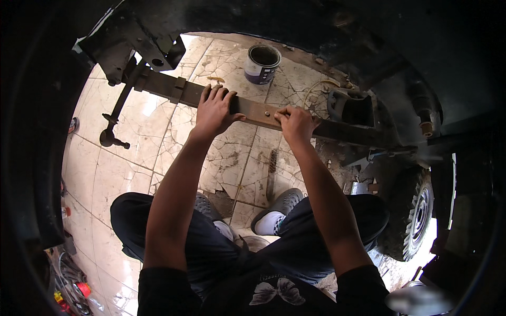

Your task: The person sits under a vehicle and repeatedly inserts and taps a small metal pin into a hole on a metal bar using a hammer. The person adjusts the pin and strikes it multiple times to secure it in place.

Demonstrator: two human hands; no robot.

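A long rusty metal bar, like a leaf spring, crosses in front of me beneath dark vehicle bodywork. My left hand grips it, fingers over the far edge and thumb along it. A small bolt head shows on its top face. Just right of that bolt my right hand has its fingers bent and pressed together at the bar; what they hold, if anything, is hidden. A clamp wraps the bar at left, beside a black rod with a jointed end.
A paint can stands beyond the bar on cracked tiles. A long brush-like tool lies between my feet and the bar. A black bracket is at right, a wheel lower right, cluttered tools and cables lower left.
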